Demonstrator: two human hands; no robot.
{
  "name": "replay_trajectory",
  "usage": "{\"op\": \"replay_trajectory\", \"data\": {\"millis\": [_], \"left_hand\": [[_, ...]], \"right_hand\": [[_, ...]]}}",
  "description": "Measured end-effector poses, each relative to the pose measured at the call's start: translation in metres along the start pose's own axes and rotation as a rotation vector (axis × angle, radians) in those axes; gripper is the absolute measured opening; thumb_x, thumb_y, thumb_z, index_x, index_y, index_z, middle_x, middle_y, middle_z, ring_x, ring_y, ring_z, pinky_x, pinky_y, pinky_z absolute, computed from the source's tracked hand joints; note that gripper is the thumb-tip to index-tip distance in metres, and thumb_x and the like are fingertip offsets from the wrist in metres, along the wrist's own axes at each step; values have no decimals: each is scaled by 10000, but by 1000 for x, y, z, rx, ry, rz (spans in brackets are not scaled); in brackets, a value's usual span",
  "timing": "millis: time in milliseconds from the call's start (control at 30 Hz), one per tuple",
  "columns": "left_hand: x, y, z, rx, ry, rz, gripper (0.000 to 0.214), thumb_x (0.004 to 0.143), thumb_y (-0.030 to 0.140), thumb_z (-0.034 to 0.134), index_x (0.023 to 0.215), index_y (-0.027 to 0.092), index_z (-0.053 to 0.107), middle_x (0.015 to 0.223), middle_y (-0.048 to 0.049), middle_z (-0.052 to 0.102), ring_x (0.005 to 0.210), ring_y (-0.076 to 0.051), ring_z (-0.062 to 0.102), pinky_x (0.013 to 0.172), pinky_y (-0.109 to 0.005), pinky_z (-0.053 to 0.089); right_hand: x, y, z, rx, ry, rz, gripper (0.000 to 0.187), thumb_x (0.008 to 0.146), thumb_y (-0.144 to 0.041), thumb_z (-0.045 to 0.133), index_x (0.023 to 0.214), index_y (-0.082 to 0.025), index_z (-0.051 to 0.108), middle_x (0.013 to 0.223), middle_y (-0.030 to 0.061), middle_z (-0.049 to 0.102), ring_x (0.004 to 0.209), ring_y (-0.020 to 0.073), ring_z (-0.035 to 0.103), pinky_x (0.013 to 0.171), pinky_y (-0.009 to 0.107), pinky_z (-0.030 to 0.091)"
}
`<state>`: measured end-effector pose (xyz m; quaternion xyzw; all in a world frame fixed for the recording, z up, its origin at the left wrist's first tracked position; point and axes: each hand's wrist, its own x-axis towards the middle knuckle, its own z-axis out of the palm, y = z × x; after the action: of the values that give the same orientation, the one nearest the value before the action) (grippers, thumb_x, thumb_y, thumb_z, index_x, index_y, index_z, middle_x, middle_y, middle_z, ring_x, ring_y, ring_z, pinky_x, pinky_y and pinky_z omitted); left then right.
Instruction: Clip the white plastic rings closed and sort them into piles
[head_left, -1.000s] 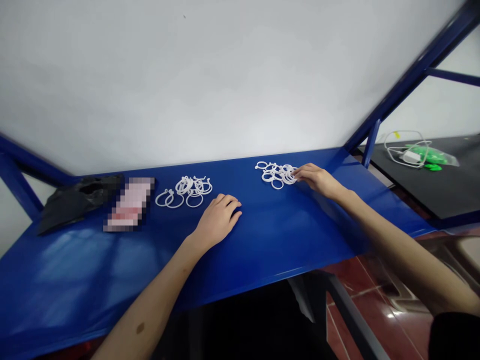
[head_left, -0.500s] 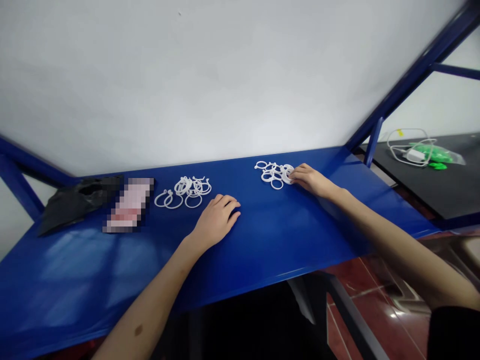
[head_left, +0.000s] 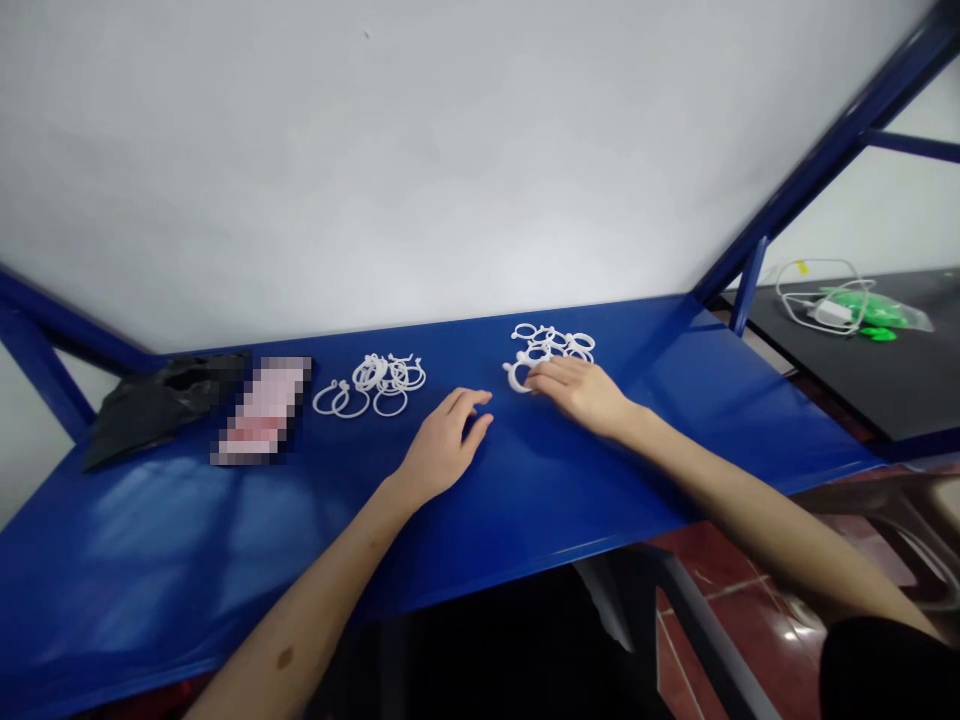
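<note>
My right hand (head_left: 577,392) pinches a white plastic curtain ring (head_left: 512,378) with a small knob on its rim, just in front of the right-hand pile. Part of that ring is hidden by my fingers. Several similar closed rings (head_left: 581,341) lie behind my right hand. My left hand (head_left: 446,440) is over the blue table, thumb and fingers apart, with nothing in it. To its left lies another pile of white curtain rings (head_left: 390,402), some with their ends apart.
On the blue table (head_left: 480,530), a blurred-out flat object (head_left: 266,400) and a black plastic bag (head_left: 161,405) lie to the left. A black table (head_left: 885,380) at right bears a white cable with a charger (head_left: 832,313) and a green item in clear plastic. Blue posts rise at both sides.
My right hand has moved left and nearer from the right-hand pile, bringing a ring with it. My left hand has shifted slightly right, its thumb and fingers a bit further apart.
</note>
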<state>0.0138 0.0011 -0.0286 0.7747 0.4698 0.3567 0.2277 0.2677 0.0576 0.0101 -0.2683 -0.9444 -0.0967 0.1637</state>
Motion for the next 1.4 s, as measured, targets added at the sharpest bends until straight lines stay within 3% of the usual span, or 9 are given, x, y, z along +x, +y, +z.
{"op": "replay_trajectory", "data": {"millis": [100,167,300,400,533,900,1000,1167,1400], "left_hand": [[3,-3,0,-417,49,-162,459,992,402,516,1411,221,464,1304,-119,624,920,-173,678,830,-356,579],[5,-8,-4,-596,-3,-219,494,969,458,555,1401,227,500,1336,-122,622,984,-189,676,862,-354,572],[7,-14,-12,-796,-87,-265,416,888,493,679,1210,230,658,1233,-87,691,1051,-204,658,947,-360,523],[7,-14,-12,-968,-112,-313,388,826,503,749,1066,207,679,1144,-88,721,945,-189,675,872,-348,538],[7,-14,-9,-1118,-165,-406,366,802,498,776,927,187,629,987,-68,745,746,-142,661,739,-310,539],[8,-12,-7,-1108,-172,-463,351,802,473,784,858,174,608,681,25,636,618,-106,594,650,-257,488],[7,-12,-7,-1069,-156,-495,332,826,469,760,910,171,641,750,2,671,662,-115,619,670,-262,500],[7,-14,-6,-1018,-162,-495,336,868,412,721,1104,177,678,1008,-65,722,856,-159,671,838,-329,527],[6,-15,-7,-977,-183,-525,371,855,364,725,1162,166,664,1015,-76,729,865,-164,667,834,-330,522]], "right_hand": [[13,-26,6,-3,49,-123,294,1056,-149,358,1063,-173,651,1051,70,726,833,179,597,701,323,452],[17,-37,10,30,81,-173,285,1054,-140,367,1037,-164,650,1036,63,736,826,172,604,678,312,440],[17,-46,17,147,136,-185,296,1058,-132,351,1080,-166,645,1091,64,741,927,165,635,738,301,462],[14,-48,19,164,154,-211,290,1058,-149,367,1146,-184,642,1159,59,732,996,169,640,775,303,476],[12,-53,19,125,127,-243,284,1055,-146,382,1127,-192,653,1122,47,741,920,155,638,750,294,470],[13,-62,25,103,133,-290,224,1028,-119,432,1043,-145,654,974,79,716,829,172,607,763,306,501],[13,-63,26,85,136,-275,214,1017,-97,439,1044,-126,649,948,84,706,806,177,598,752,306,514],[10,-59,29,29,118,-231,243,1025,-97,406,1085,-110,640,946,90,705,804,190,592,679,310,518],[11,-59,35,-10,95,-265,225,1035,-115,430,966,-131,643,905,63,702,775,164,584,686,308,455]]}}
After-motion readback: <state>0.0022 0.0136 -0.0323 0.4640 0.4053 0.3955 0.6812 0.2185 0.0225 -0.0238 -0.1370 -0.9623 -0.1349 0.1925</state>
